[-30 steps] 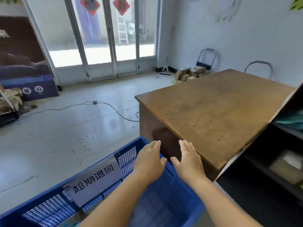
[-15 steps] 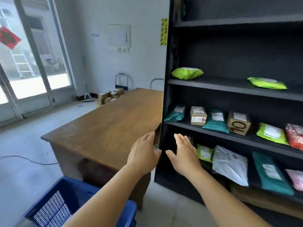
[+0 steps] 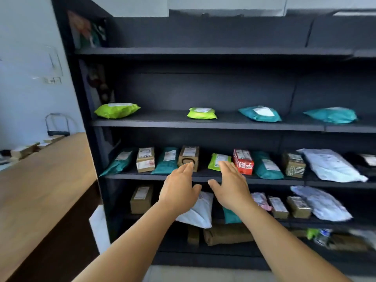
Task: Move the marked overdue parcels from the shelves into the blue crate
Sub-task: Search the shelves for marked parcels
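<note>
Two bare arms reach out from the bottom of the view. The left hand (image 3: pixel 179 190) and the right hand (image 3: pixel 231 189) are side by side, backs up, thumbs pointing at each other with a small gap between them. Each grip is wide, with straight fingers, and holds nothing.

Just past the fingertips is the front edge of a dark shelf (image 3: pixel 264 181). On it, right beyond the left hand, stands a brown box with a black ring (image 3: pixel 188 157). Right beyond the right hand lies a lime green bag (image 3: pixel 218 160), and next to that, a bit to the right, a red box (image 3: pixel 243 161). More teal bags and brown boxes sit in the same row on both sides.

Under the hands, one shelf lower, a white bag (image 3: pixel 200 212) pokes out between the two wrists. A brown carton (image 3: pixel 141 199) sits to the left of the left hand.

Higher up and farther back is another shelf with a green bag (image 3: pixel 117 110) and a teal bag (image 3: pixel 260 113). The labels are too blurry to read, so I cannot tell which parcels are marked.

Far to the left of the left hand is a wooden tabletop (image 3: pixel 40 180).
</note>
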The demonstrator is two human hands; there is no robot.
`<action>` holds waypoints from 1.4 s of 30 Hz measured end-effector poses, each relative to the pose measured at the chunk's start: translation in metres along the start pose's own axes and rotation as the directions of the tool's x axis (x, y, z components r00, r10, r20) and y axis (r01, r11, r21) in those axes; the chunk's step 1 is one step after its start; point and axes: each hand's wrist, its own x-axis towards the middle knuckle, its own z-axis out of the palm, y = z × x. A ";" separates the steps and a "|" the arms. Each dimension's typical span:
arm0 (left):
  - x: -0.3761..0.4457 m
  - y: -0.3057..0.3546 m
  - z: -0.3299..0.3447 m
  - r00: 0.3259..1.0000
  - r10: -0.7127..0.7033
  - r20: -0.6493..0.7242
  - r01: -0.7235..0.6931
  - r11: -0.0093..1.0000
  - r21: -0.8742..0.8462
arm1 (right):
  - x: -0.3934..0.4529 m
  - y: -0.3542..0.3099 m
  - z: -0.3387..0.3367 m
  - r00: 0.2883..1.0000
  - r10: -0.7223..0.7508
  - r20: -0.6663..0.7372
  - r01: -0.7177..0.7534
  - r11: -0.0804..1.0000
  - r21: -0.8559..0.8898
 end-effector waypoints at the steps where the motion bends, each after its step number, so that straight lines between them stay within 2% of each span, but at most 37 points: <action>1: 0.010 0.017 0.009 1.000 0.026 0.005 -0.026 1.000 0.005 | 0.004 0.018 -0.012 1.000 0.013 -0.019 -0.013 1.000 -0.010; 7: 0.059 0.109 0.051 0.987 0.160 0.031 -0.159 0.987 -0.026 | 0.020 0.107 -0.077 0.990 0.090 -0.108 -0.095 0.995 -0.040; 14: 0.110 0.198 0.086 0.950 0.311 0.023 -0.308 0.948 -0.078 | 0.031 0.179 -0.134 0.963 0.180 -0.199 -0.193 0.980 -0.049; 21: 0.173 0.249 0.129 0.908 0.418 0.037 -0.409 0.901 -0.146 | 0.063 0.250 -0.166 0.925 0.260 -0.277 -0.288 0.955 -0.064; 28: 0.275 0.295 0.165 0.872 0.489 -0.020 -0.481 0.848 -0.223 | 0.140 0.306 -0.200 0.882 0.312 -0.352 -0.344 0.939 -0.030; 34: 0.352 0.335 0.199 0.846 0.533 -0.006 -0.514 0.811 -0.280 | 0.203 0.351 -0.221 0.854 0.334 -0.400 -0.372 0.928 -0.019; 42: 0.413 0.380 0.245 0.829 0.559 0.023 -0.527 0.794 -0.303 | 0.256 0.422 -0.238 0.820 0.370 -0.437 -0.393 0.919 0.042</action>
